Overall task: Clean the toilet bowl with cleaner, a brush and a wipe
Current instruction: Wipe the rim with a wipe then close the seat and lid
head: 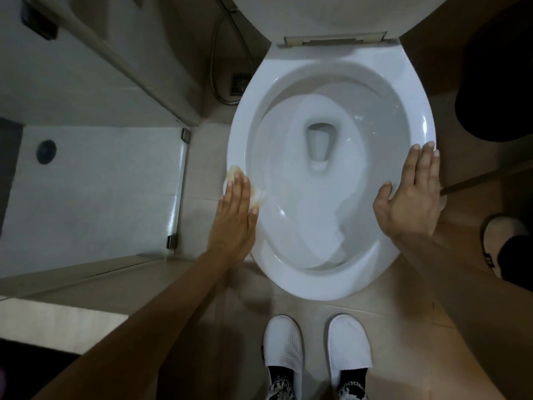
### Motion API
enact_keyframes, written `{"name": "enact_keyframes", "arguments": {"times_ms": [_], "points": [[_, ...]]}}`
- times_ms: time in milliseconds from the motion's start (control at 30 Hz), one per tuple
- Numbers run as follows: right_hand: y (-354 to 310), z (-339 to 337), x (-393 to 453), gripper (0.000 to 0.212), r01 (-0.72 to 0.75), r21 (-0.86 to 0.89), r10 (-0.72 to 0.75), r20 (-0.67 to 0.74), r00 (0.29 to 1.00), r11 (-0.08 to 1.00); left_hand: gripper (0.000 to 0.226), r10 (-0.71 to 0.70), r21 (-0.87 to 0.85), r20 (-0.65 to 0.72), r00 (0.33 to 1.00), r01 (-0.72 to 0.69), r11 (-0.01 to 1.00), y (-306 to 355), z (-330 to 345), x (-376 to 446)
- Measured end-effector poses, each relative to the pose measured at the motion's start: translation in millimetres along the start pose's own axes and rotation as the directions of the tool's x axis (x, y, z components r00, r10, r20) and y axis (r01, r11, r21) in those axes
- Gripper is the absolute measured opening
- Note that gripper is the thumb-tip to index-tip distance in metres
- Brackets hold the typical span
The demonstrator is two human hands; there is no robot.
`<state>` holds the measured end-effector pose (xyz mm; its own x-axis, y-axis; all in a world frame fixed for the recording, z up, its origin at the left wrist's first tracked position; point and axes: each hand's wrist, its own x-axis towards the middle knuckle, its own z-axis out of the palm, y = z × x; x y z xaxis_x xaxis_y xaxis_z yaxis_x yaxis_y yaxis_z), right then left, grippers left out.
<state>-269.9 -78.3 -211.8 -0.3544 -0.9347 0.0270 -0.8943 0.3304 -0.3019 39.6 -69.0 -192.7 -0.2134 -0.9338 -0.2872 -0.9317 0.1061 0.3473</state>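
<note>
A white toilet bowl (294, 281) fills the middle of the head view, its seat and lid (331, 13) raised at the top. My left hand (235, 215) lies flat on the bowl's left rim, pressing a pale yellowish wipe (257, 195) against it; bits of the wipe show above and right of the fingers. My right hand (412, 194) rests flat on the right rim with fingers together and nothing in it. Water and white foam lie inside the bowl. No brush or cleaner bottle is in view.
A glass shower partition (178, 186) and white shower floor lie to the left. A metal hose (215, 67) and floor drain (239, 85) sit behind the bowl on the left. Another person's shoe (501, 241) and dark clothing are at the right. My white slippers (284, 345) stand below the bowl.
</note>
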Motion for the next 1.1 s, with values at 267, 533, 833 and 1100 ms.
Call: {"name": "enact_keyframes", "arguments": {"times_ms": [267, 533, 833, 1100], "points": [[-2.1, -2.1, -0.6, 0.073, -0.018, 0.001, 0.018, 0.014, 1.0, 1.0, 0.058, -0.019, 0.03, -0.052, 0.998, 0.02, 0.999, -6.8, -16.3, 58.5], [-2.5, -3.4, -0.5, 0.073, -0.024, -0.001, 0.024, 0.029, 0.999, 1.0, 0.057, 0.046, 0.051, -0.063, 0.997, -0.043, 0.998, -10.4, -47.3, 146.7], [-3.4, -4.1, 0.3, 0.074, -0.03, 0.007, 0.029, 0.028, 0.999, 1.0, 0.059, 0.052, 0.136, -0.075, 0.996, -0.042, 0.99, 3.7, -55.3, 189.2], [-2.7, -3.7, 1.6, 0.074, -0.02, 0.016, 0.02, 0.026, 0.999, 1.0, 0.058, -0.021, 0.139, -0.115, 0.993, 0.037, 0.99, 7.0, -53.5, 188.8]]}}
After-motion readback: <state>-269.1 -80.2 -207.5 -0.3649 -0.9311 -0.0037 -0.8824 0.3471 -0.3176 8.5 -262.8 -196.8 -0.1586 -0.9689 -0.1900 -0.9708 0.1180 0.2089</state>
